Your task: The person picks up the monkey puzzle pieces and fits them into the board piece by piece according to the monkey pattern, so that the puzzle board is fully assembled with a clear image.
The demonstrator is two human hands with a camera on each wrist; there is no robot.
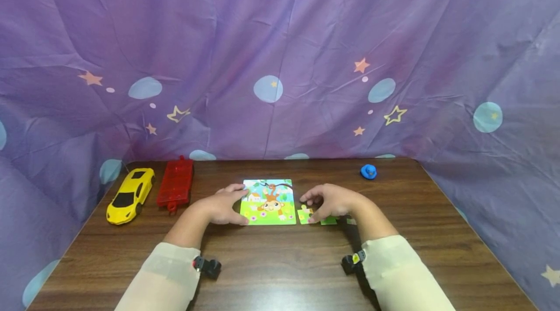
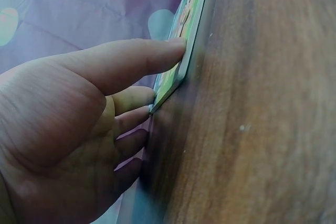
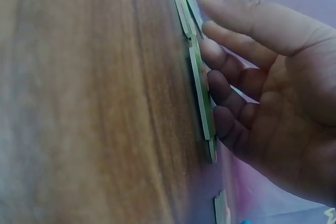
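A square jigsaw puzzle with a monkey picture lies on the table between the hands. My left hand rests at its left side. In the left wrist view, the thumb touches the near corner and the straight fingers reach along the left edge. Just right of the puzzle, my right hand hovers over loose puzzle pieces, its fingers loosely bent. The right wrist view shows green-edged pieces lying flat beside the fingertips, with nothing gripped. The hand partly hides the pieces.
On the left stand a yellow toy car and a red plastic case. A small blue toy sits at the back right. A purple curtain hangs behind the brown wooden table.
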